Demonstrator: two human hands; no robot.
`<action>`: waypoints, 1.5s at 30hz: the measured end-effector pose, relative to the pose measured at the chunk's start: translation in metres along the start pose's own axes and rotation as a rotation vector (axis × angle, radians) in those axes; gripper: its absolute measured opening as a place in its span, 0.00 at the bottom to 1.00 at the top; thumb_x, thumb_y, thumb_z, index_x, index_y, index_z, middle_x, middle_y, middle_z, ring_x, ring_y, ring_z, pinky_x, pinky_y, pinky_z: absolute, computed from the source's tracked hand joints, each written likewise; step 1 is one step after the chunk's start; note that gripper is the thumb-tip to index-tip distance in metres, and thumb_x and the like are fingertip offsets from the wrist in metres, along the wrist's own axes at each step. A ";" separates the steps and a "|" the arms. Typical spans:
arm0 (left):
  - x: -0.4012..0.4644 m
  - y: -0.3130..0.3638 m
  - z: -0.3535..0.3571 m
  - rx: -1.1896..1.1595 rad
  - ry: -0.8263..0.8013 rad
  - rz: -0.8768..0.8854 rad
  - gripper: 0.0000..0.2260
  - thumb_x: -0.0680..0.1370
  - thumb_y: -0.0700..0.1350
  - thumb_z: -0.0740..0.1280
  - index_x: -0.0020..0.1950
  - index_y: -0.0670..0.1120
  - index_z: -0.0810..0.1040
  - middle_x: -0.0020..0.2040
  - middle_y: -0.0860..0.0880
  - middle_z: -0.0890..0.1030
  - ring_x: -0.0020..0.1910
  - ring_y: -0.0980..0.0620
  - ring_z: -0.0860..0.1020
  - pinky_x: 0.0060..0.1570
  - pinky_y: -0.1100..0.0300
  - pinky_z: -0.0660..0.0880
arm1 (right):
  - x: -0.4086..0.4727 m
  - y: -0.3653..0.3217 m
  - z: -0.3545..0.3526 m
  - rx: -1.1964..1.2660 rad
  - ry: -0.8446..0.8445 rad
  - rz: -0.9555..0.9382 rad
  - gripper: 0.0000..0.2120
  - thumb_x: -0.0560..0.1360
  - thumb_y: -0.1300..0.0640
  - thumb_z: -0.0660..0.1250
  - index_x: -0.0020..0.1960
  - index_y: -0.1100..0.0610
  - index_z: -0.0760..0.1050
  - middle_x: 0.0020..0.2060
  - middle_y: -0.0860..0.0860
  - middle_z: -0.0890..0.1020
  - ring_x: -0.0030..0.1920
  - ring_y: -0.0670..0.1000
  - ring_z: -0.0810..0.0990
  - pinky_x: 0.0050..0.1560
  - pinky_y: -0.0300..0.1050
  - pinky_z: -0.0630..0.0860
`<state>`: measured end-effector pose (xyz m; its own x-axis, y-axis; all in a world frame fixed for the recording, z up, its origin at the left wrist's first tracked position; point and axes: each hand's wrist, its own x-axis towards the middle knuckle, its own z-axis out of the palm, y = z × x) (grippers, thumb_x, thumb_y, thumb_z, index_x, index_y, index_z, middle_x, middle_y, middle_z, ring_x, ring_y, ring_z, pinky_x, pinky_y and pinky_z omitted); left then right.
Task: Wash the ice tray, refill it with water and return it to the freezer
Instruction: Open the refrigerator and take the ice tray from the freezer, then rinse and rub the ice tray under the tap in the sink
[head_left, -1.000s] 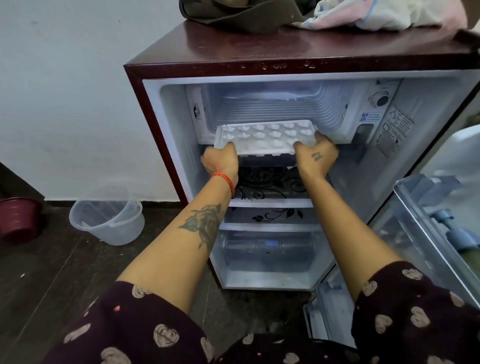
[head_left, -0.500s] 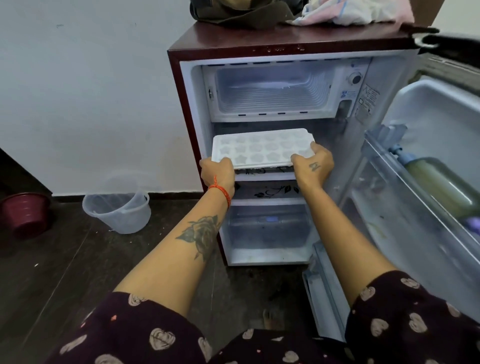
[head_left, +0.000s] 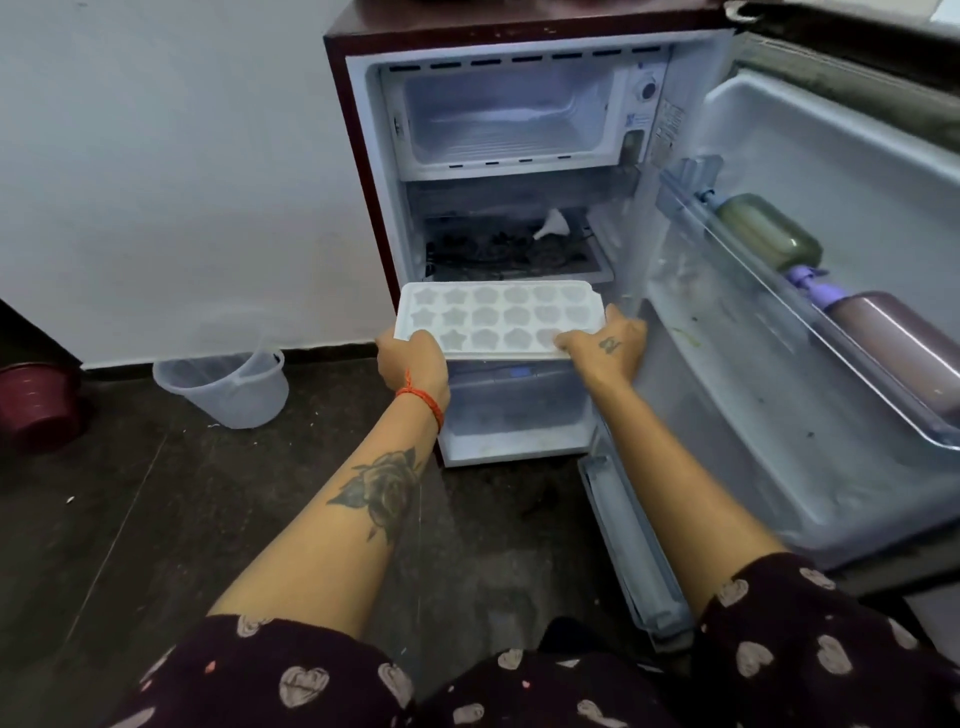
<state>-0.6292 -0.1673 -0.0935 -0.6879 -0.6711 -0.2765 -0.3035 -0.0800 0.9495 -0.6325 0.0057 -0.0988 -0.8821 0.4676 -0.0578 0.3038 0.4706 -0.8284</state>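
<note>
A white ice tray with star and flower moulds is held level in front of the small fridge, at the height of its lower shelves. My left hand grips the tray's near left corner. My right hand grips the near right corner, fingers lying over the rim. The freezer compartment at the top of the fridge stands open with nothing in it.
The fridge door hangs open to the right, two bottles lying in its shelf. A clear plastic jug and a maroon pot stand on the dark floor by the white wall at left.
Both hands have drawn the tray out of the freezer compartment and lowered it towards me. The view has pulled back from the fridge.
</note>
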 end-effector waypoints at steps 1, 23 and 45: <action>-0.005 -0.002 -0.003 0.000 0.008 0.003 0.18 0.75 0.35 0.57 0.64 0.40 0.74 0.59 0.42 0.78 0.56 0.43 0.78 0.56 0.52 0.77 | -0.006 0.003 -0.004 0.004 -0.003 0.003 0.23 0.67 0.58 0.72 0.59 0.64 0.73 0.60 0.58 0.69 0.59 0.59 0.73 0.49 0.43 0.71; -0.127 -0.057 -0.044 0.040 -0.009 -0.007 0.18 0.78 0.35 0.55 0.65 0.44 0.73 0.54 0.48 0.75 0.52 0.48 0.76 0.52 0.56 0.76 | -0.112 0.076 -0.098 0.065 -0.018 0.058 0.27 0.67 0.60 0.72 0.63 0.60 0.68 0.60 0.55 0.73 0.58 0.55 0.74 0.50 0.41 0.68; -0.150 -0.077 -0.084 0.236 -0.556 0.174 0.18 0.72 0.36 0.57 0.59 0.43 0.76 0.56 0.44 0.79 0.52 0.44 0.79 0.43 0.55 0.77 | -0.262 0.104 -0.110 0.237 0.415 0.339 0.26 0.66 0.61 0.74 0.63 0.56 0.72 0.58 0.54 0.72 0.56 0.51 0.72 0.51 0.38 0.67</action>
<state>-0.4476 -0.1221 -0.1129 -0.9611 -0.1710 -0.2170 -0.2499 0.2035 0.9466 -0.3301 0.0145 -0.1083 -0.5201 0.8394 -0.1580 0.4133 0.0854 -0.9066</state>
